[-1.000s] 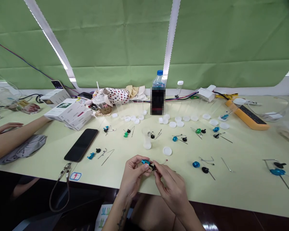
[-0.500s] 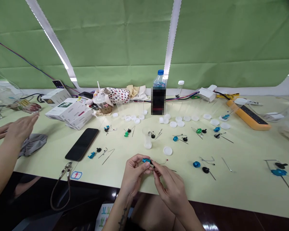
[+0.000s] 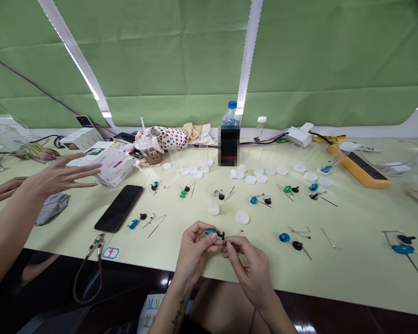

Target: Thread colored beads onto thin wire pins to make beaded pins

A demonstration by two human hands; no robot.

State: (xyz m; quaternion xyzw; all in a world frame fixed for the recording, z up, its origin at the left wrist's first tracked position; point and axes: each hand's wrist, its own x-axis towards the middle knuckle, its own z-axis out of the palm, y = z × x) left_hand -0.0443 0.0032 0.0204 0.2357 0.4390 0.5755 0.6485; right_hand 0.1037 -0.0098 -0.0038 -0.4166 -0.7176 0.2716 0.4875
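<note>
At the far left a co-worker's hand (image 3: pixel 59 178) hangs open, fingers spread, above the table (image 3: pixel 351 273), just short of a stack of boxes (image 3: pixel 107 164). A dark phone (image 3: pixel 119 208) lies flat at about 10 o'clock from the person's own hands.

The left hand (image 3: pixel 195 250) is near the table's front edge. Its thumb and fingertips are closed on a small blue part (image 3: pixel 211 231), held just above the surface. A black piece (image 3: pixel 222 235) sits at the blue part's right end, at 3 o'clock from it. The right hand (image 3: pixel 251 266) meets it there, with its fingertips pinched on that black piece. How the two parts join is too small to make out.

A clear vial (image 3: pixel 213 199) stands at 12 o'clock from the hands, and a white cap (image 3: pixel 243 218) lies at 1 o'clock. Further right, a blue knob (image 3: pixel 284 237) and loose pins lie at 3 o'clock.

These parts are tiny and will likely slip easily. It seems wise to steady the blue part with the left hand and let only the right fingertips move. Working low over the table, back from the edge, would let a dropped piece land on the table rather than on the floor.
</note>
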